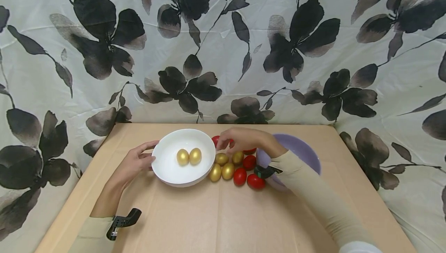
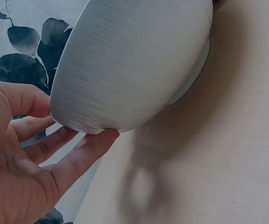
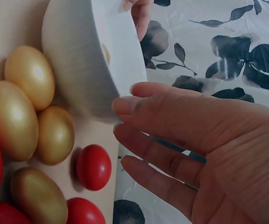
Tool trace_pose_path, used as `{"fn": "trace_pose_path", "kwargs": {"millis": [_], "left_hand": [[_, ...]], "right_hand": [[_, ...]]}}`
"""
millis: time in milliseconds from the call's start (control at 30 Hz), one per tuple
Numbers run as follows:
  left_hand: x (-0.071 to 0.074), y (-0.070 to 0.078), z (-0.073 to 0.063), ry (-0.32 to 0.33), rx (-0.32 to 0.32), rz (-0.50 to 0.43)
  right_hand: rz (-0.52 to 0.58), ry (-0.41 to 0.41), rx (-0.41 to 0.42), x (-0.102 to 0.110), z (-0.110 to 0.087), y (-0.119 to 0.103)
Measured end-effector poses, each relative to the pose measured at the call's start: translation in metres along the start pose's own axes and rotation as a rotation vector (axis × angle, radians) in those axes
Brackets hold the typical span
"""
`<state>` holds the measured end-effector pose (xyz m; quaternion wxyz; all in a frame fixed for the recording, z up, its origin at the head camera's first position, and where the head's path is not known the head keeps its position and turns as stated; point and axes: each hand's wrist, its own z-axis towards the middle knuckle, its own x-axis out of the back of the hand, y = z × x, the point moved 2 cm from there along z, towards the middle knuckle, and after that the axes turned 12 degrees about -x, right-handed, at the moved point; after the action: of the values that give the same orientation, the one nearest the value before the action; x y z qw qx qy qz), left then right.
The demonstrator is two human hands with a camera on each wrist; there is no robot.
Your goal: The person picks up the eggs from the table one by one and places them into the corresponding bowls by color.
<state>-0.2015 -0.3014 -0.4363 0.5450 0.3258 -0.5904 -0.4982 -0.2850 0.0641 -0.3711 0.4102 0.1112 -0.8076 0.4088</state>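
Eggs (image 1: 239,176), bowls (image 1: 182,175) on wooden table (image 1: 209,222)

Head view bright and evenly lit, wrist views dimmer and greyer, soft-edged shadow beside bowl (image 2: 134,60) on table (image 2: 251,158), small pale highlights on gold eggs (image 3: 30,77)

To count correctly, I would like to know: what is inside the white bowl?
Inside the white bowl, two golden eggs lie side by side. What is directly beneath them is covered.
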Motion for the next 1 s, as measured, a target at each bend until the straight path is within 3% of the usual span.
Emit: {"fn": "trace_pose_path", "kwargs": {"millis": [367,700,1000], "left_hand": [[0.001,0.0,0.0,-0.006,-0.006,-0.002],[0.001,-0.001,-0.001,0.001,-0.006,-0.021],[0.001,-0.001,-0.001,-0.003,-0.011,-0.047]], "right_hand": [[-0.003,-0.016,-0.073,-0.002,-0.006,0.021],[-0.019,-0.052,-0.056,-0.004,-0.007,0.032],[-0.08,-0.05,-0.097,-0.01,-0.005,0.044]]}}
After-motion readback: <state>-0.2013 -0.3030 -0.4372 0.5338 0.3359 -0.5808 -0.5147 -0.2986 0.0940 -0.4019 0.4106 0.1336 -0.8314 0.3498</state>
